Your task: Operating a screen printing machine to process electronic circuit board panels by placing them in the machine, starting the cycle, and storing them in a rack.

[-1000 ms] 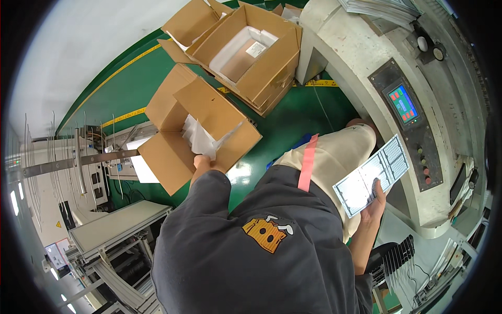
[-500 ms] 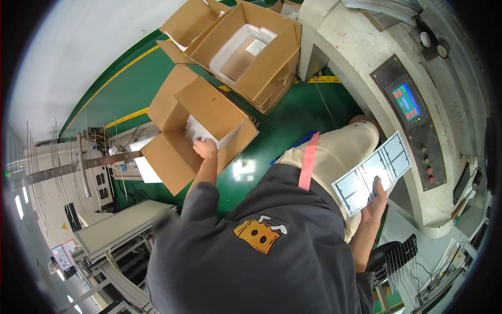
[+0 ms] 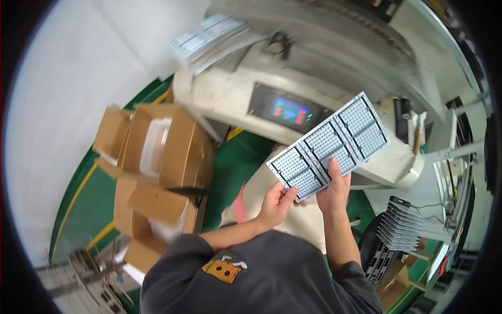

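Note:
A long circuit board panel [image 3: 330, 147], pale with rows of small dots and dark slots, is held up tilted before me, its far right end the higher. My left hand [image 3: 277, 206] pinches its near left corner, thumb on top. Around its near long edge closes my right hand [image 3: 334, 191], the thumb lying on the dotted face and the fingers hidden beneath.
A machine with a lit control screen [image 3: 291, 111] stands in front, and a stack of similar panels [image 3: 212, 39] rests on it. Open cardboard boxes [image 3: 180, 152] stand at the left. At the right is a black rack [image 3: 379, 256] with several thin boards [image 3: 400, 227].
My left hand has come out of the cardboard box and now grips the panel's left corner. The panel has moved in front of me, and the view has turned right toward the machine.

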`<state>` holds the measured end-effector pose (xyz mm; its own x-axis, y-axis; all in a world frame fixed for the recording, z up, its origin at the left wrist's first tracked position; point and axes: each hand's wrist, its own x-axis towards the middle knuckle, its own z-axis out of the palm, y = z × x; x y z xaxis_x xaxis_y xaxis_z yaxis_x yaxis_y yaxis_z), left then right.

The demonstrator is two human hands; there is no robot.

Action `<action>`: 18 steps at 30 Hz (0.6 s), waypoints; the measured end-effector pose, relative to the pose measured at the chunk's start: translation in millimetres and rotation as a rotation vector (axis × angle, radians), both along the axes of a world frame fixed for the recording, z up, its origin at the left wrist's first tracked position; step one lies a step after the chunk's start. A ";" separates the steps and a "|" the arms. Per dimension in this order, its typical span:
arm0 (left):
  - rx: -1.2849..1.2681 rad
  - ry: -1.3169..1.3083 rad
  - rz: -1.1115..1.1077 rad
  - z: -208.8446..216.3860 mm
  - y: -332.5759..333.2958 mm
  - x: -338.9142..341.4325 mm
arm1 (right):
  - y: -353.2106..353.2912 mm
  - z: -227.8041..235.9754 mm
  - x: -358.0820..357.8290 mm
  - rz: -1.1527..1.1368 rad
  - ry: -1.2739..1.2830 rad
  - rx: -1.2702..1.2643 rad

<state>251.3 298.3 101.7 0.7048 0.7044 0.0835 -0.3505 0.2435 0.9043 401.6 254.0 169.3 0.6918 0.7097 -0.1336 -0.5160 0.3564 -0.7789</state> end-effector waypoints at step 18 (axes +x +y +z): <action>0.385 0.251 -0.363 246.7 217.8 96.7 | -16.1 158.6 166.1 -0.263 -0.618 -0.184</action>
